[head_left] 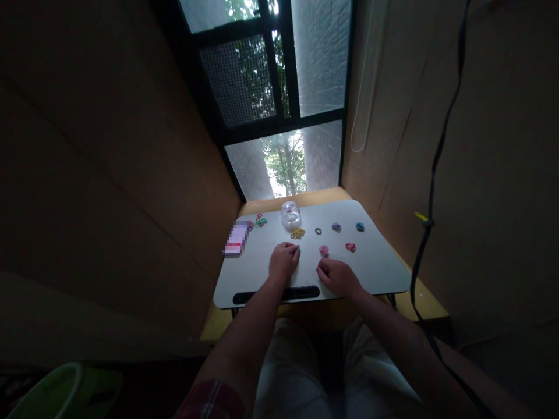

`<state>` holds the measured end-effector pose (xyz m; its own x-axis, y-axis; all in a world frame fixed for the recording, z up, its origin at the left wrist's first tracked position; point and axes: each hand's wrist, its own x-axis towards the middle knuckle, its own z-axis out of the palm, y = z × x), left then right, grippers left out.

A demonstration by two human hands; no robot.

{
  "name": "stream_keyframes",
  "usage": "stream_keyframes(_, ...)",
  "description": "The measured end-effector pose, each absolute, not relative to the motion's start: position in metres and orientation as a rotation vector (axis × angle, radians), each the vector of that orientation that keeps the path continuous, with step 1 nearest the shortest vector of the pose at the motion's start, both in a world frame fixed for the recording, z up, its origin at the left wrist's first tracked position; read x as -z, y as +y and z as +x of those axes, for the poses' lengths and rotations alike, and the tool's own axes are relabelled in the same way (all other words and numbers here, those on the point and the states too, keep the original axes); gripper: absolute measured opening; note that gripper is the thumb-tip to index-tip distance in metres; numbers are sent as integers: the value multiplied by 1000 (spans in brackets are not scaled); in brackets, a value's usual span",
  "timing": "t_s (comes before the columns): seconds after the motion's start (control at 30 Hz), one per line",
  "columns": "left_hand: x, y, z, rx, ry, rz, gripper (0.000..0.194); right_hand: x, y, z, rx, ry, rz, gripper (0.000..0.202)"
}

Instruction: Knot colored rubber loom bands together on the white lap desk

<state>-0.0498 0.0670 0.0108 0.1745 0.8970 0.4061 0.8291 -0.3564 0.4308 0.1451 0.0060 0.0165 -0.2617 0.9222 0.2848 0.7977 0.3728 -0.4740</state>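
My left hand (pixel 283 262) is closed above the middle of the small white table (pixel 257 273). A bit of a green hair tie (pixel 299 248) shows at its fingertips. Curled near the front edge, my right hand (pixel 339 277) hides whatever its fingers may hold. Just beyond it lies a pink bunch of hair ties (pixel 324 250), with a red bunch (pixel 350 247) to the right. Yellow hair ties (pixel 297 233) are heaped past my left hand. Farther back are a dark one (pixel 318 231), a purple bunch (pixel 336 227) and a blue-green bunch (pixel 360 227).
A clear plastic jar (pixel 290 215) stands at the table's back edge. Green and red hair ties (pixel 261 220) lie at the back left, beside a phone (pixel 236 238). A black slot (pixel 301 293) runs along the front. A dark cord (pixel 445 128) hangs at right.
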Motion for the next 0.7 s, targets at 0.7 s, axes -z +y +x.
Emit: stream_keyframes(0.7,-14,59,-50,-1138,1752,2106,23,-16,6,145,-341,-2103,-1492,17)
